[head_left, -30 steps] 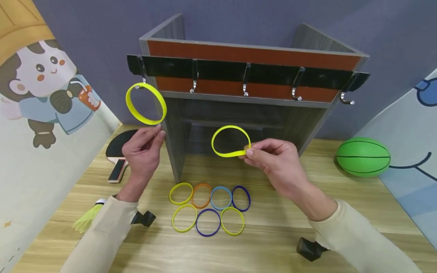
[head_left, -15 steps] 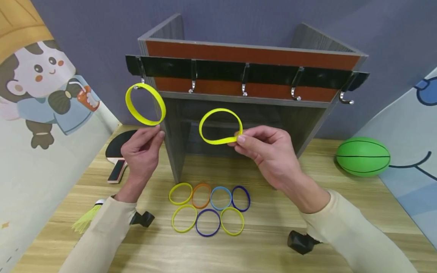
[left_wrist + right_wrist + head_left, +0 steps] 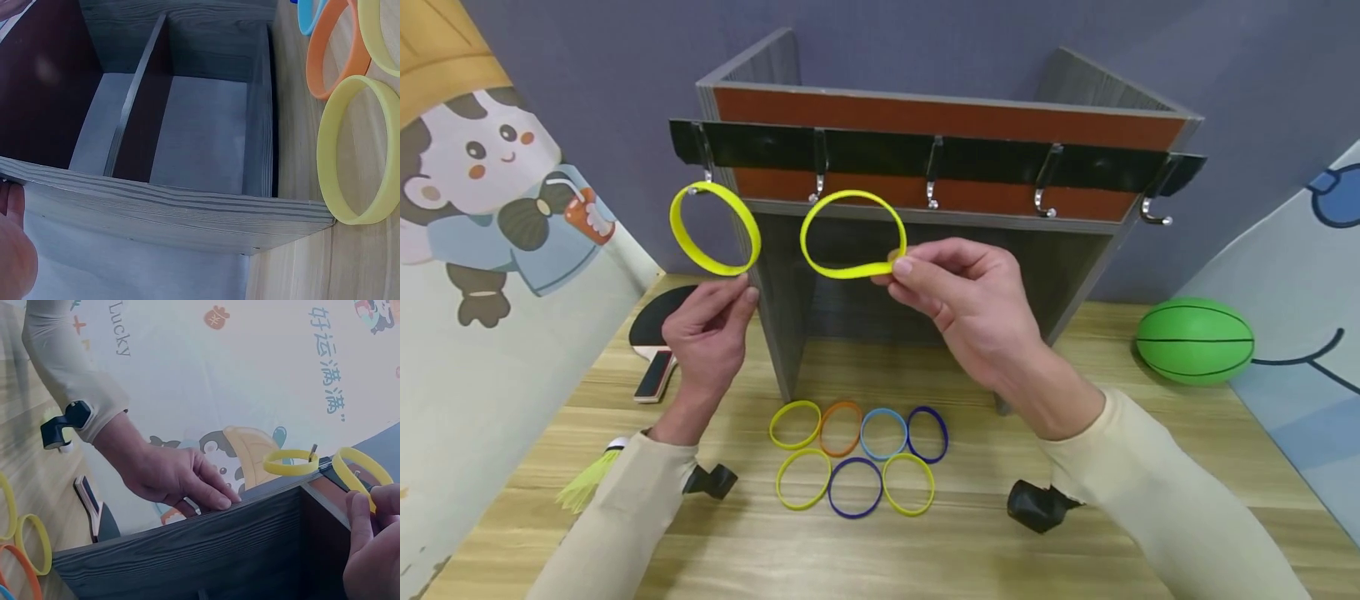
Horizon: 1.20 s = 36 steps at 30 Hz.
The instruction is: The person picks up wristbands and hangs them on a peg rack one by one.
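In the head view, my right hand pinches a yellow silicone wristband between thumb and fingers. It is raised just below the second hook of the black hook rail. Another yellow wristband hangs on the leftmost hook. My left hand is below that band, fingers loosely bent; the right wrist view shows the left hand apart from the band, fingertips at the cabinet's side panel. On the table lie several wristbands, including an orange one and a light blue one.
The grey cabinet with a red-brown front board stands against the wall. A table tennis paddle and a yellow shuttlecock lie at the left. A green ball sits at the right.
My right hand has moved up and left, carrying the yellow wristband from below the rail to just under the second hook. The left hand has stayed nearly still.
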### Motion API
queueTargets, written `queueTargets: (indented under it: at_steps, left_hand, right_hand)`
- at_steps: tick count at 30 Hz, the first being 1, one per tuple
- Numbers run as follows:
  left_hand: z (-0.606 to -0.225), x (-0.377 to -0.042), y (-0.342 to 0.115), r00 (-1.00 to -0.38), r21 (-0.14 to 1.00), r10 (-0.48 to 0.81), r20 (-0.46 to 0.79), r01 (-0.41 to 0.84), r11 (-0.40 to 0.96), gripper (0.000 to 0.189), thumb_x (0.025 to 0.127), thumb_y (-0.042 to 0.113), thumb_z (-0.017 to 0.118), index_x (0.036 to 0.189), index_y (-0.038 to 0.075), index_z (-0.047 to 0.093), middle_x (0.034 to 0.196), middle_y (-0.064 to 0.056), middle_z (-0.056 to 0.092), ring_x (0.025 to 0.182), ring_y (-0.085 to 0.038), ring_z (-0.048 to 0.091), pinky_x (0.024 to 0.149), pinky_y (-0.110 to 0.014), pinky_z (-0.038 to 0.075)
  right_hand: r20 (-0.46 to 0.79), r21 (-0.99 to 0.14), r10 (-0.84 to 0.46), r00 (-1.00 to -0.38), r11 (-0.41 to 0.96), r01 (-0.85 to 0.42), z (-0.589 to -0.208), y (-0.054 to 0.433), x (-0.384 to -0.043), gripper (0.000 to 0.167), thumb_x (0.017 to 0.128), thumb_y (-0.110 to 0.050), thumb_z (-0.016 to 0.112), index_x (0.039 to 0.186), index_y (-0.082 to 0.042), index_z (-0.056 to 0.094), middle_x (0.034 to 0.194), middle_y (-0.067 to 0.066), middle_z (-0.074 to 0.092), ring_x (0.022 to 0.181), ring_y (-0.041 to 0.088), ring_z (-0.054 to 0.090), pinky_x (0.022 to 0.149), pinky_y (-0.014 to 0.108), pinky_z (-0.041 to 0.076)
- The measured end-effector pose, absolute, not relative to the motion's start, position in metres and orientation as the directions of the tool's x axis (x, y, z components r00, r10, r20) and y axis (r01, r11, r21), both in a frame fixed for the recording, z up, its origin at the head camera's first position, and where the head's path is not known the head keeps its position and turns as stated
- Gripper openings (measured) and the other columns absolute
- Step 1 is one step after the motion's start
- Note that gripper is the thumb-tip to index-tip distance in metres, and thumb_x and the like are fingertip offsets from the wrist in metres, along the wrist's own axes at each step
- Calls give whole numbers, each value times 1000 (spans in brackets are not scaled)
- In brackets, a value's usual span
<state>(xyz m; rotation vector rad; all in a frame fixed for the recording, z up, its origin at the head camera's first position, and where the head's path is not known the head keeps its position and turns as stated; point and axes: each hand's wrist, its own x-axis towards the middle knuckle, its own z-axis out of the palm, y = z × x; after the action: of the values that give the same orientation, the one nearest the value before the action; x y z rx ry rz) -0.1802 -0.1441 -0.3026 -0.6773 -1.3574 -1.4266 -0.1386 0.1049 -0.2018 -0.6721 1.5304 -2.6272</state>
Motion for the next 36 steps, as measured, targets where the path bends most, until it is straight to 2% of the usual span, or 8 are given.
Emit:
queueTargets:
  at_steps: [14,24,36]
  left_hand:
    - [-306,-178,-150,-335,371,-272,902,924,94,24,79,2,76,88,-18,67,79,-21,66,63,-10,56,55,-16,41]
    - [-322,-187,-162,-335,370,-269,903,924,93,23,78,2,77,89,-15,69,78,-20,66,61,-10,55,54,-16,40]
    - [-324,-181,-170,-343,377,-266,901,922,85,21,77,-1,76,89,-16,68,77,-21,66,61,-10,54,54,-17,40]
  right_hand:
    - [346,-817,-199,-917,-545,-190,-199,91,-139,20,85,17,58,80,2,69,82,15,68,75,28,68,75,36,53]
    - [342,-808,-165,-925,-554,-200,-203,82,-134,20,84,17,58,79,2,69,81,16,67,73,26,68,73,35,54]
    - [339,-848,-141,-930,-474,-238,-214,77,-126,20,84,16,60,82,1,72,83,15,69,76,25,68,74,36,54]
